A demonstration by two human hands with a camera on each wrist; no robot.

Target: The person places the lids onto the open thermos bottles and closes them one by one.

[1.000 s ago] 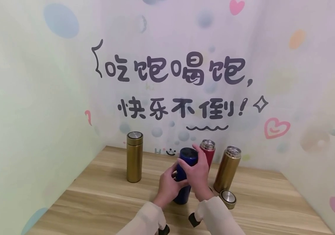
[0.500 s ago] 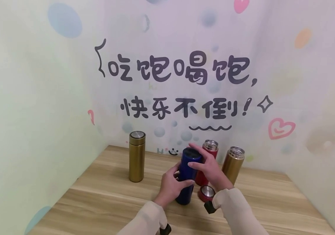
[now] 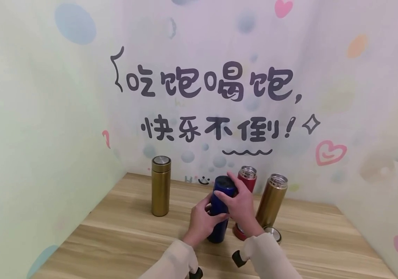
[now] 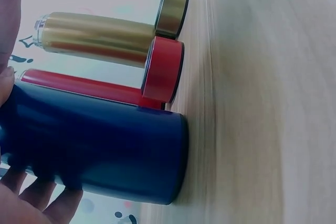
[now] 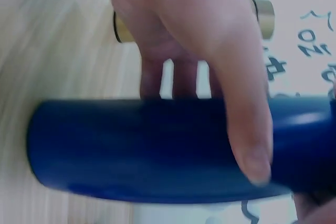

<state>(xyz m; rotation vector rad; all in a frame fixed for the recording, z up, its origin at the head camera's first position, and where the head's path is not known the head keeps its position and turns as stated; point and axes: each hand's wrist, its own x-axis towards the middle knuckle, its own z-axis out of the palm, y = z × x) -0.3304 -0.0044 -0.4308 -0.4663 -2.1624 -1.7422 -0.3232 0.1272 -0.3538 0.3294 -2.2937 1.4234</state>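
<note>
A dark blue thermos bottle [image 3: 217, 231] stands upright on the table in the head view. Its body is held low by my left hand [image 3: 200, 224], thumb across the near side and fingers behind, as the right wrist view also shows. Around its top curl the thumb and fingers of my right hand [image 3: 243, 205], partly covering the upper end. An uncapped red thermos [image 3: 248, 185] stands just behind the right hand, with a red lid [image 4: 163, 69] on the table near its base. To the right, an uncapped gold thermos [image 3: 272, 199] has a gold lid [image 3: 273, 233] in front of it.
Farther left stands another gold thermos [image 3: 160, 190] with its lid on. The wooden table [image 3: 115, 236] meets a printed backdrop [image 3: 192, 46] at the back and pale panels at both sides.
Half a second ago my right hand was swung out to the right, uncovering the red lid; now it is turned back around the blue thermos's top. The left hand keeps its hold.
</note>
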